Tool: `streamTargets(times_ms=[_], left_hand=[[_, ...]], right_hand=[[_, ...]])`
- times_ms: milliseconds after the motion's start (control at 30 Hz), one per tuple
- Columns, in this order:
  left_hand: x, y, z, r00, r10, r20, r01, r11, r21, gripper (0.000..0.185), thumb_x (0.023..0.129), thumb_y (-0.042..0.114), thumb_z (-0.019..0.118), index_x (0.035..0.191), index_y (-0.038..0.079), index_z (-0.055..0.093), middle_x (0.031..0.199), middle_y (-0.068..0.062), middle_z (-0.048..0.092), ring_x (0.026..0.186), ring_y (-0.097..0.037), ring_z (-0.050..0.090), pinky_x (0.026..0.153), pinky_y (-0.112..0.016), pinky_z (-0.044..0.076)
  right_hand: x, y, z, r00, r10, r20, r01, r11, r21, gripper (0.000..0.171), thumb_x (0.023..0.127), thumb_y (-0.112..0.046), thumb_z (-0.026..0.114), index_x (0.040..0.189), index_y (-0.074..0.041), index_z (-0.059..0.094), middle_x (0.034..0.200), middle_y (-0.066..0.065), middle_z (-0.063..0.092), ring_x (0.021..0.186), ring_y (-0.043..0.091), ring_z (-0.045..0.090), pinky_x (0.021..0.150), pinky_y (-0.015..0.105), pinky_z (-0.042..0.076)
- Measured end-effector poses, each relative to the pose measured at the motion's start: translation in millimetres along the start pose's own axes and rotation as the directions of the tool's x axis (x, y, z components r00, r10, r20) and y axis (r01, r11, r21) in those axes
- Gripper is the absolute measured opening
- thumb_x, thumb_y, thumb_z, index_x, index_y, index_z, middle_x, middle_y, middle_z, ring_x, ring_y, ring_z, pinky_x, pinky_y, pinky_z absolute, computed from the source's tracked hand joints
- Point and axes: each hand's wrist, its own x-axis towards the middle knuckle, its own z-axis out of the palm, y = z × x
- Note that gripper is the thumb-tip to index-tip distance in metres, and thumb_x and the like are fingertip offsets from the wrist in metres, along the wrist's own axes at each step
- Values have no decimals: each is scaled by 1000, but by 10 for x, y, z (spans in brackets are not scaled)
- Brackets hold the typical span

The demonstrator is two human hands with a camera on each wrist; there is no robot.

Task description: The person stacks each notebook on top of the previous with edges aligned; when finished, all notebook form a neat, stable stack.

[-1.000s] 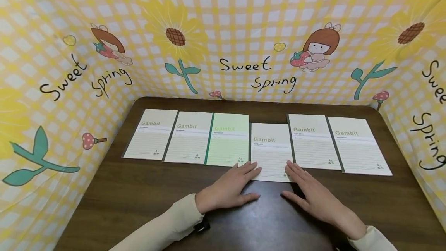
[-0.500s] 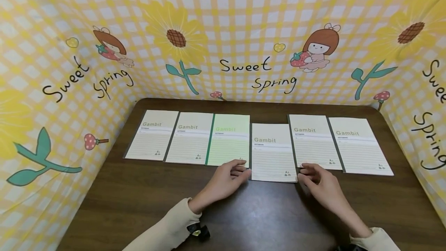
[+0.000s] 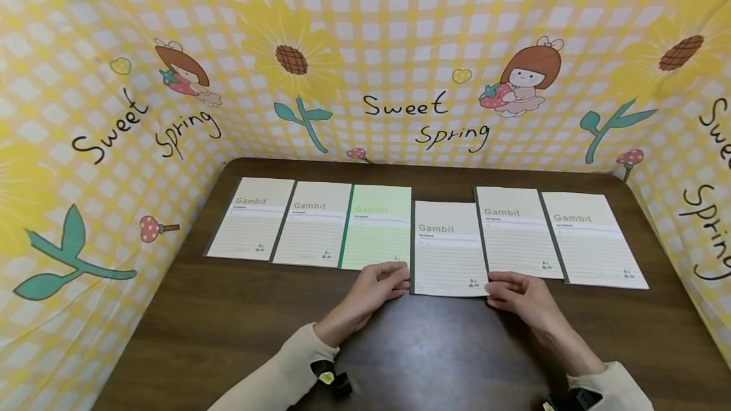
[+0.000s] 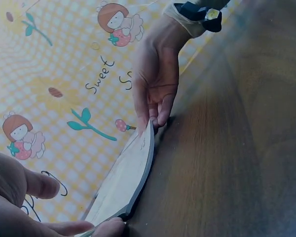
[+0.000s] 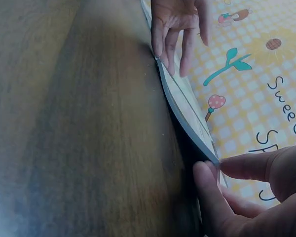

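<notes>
Go easy and even on both corners

So the notebook is fourth from the left, between the green one and a white one, nearer the person than either. Right hand pinches its near right corner; left hand seems to pinch the near left, though that grip's partly cut off. I'd match pressure both sides, since that bowed edge could buckle.

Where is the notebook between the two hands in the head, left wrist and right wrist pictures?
Head: notebook right of centre, between left hand and right hand.
Left wrist: notebook lower left of centre, reaching up to the right hand.
Right wrist: notebook right of centre, slanting between the hands.
Shared landmark: the "Sweet Spring" cloth.
</notes>
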Motion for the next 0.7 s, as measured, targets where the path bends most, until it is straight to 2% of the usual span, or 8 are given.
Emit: streamTargets(times_ms=[200,300,467,700], left_hand=[[23,-12,34,999,40,0,-40,999,8,49,105,13,62,147,-10,51,134,-30,63,121,-38,68,96,-36,61],[41,-17,57,998,68,-17,-67,997,44,49,102,10,66,146,-8,54,127,-27,65,114,-33,72,92,-33,62],[73,-48,63,990,126,-61,-118,985,126,48,95,3,73,141,-3,61,123,-24,65,109,-28,72,84,-26,60],[97,-21,3,989,130,-72,-121,986,111,47,94,0,72,140,-2,63,124,-24,63,112,-31,71,83,-25,59]], right_hand=[[28,-20,-2,1000,15,16,-16,999,46,55,102,-1,61,146,23,39,101,-6,76,89,5,74,85,26,63],[6,-48,-8,1000,6,12,-7,998,63,55,103,-2,61,147,22,38,101,-6,73,91,4,74,86,25,63],[-39,-101,7,999,-33,7,33,998,46,55,102,-5,64,146,20,42,102,-7,72,92,3,73,87,25,62],[-51,-143,65,996,-82,-17,82,997,-3,52,100,-7,67,141,19,48,100,-9,73,90,4,74,85,26,63]])
